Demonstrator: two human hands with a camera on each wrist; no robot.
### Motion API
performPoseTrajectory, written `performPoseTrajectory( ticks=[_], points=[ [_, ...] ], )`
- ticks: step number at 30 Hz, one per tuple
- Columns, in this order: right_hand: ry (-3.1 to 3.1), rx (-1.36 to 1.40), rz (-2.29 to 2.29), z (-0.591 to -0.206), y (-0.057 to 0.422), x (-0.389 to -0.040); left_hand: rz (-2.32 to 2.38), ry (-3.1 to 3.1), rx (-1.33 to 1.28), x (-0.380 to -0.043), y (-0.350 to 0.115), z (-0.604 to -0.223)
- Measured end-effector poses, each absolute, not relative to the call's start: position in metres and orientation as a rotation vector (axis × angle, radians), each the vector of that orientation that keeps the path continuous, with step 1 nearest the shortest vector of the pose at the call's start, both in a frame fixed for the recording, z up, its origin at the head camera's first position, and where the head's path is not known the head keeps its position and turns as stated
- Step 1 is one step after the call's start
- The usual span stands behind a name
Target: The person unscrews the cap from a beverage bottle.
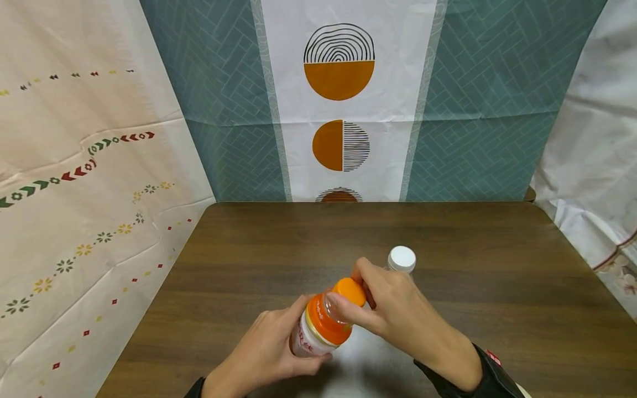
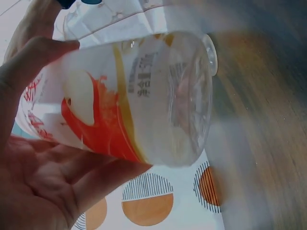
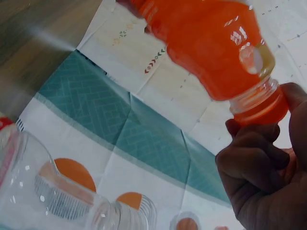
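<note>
A plastic drink bottle (image 1: 329, 323) with an orange and white label leans to the right over the table's near side, its top pointing up and right. My left hand (image 1: 266, 338) grips it around the lower body. Fruit pictures and printing cover its label (image 2: 103, 110) in the left wrist view, where the clear base also shows. At the top, my right hand (image 1: 398, 307) pinches the orange cap (image 1: 350, 291) between thumb and curled fingers. The right wrist view has this cap (image 3: 265, 108) against the clear neck of the bottle.
Just behind my right hand stands a clear bottle with a white cap (image 1: 401, 258), mostly hidden by the hand. Its transparent shoulder (image 3: 57, 187) shows in the right wrist view. The brown wooden table (image 1: 239, 249) meets patterned cloths (image 1: 229, 99) at its back and sides.
</note>
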State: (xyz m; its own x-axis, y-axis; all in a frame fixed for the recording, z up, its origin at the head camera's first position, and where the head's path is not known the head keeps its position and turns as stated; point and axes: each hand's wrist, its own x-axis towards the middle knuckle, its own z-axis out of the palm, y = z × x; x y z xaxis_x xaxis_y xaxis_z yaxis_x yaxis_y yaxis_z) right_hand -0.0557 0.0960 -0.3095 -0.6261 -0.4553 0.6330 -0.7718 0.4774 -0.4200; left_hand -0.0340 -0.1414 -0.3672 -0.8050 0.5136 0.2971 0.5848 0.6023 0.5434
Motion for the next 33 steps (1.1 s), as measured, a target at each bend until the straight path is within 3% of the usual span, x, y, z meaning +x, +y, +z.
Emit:
performPoseTrajectory(
  ticks=[9,13,26,33],
  points=[
    [-2.239,1.299,0.938,-0.303,0.106,-0.046,-1.335,-2.629,-1.378,-0.034,-0.145,-0.365],
    [-2.223,1.333,0.925,-0.301,0.11,-0.045,-1.325,-2.611,-1.454,-0.036,-0.145,-0.365],
    [-2.109,1.243,0.794,-0.311,0.118,-0.05,-1.305,-2.686,-1.405,-0.038,-0.141,-0.369],
    [-2.26,0.938,0.721,-0.306,0.116,-0.042,-1.086,-2.72,-1.206,-0.039,-0.142,-0.371]
  ],
)
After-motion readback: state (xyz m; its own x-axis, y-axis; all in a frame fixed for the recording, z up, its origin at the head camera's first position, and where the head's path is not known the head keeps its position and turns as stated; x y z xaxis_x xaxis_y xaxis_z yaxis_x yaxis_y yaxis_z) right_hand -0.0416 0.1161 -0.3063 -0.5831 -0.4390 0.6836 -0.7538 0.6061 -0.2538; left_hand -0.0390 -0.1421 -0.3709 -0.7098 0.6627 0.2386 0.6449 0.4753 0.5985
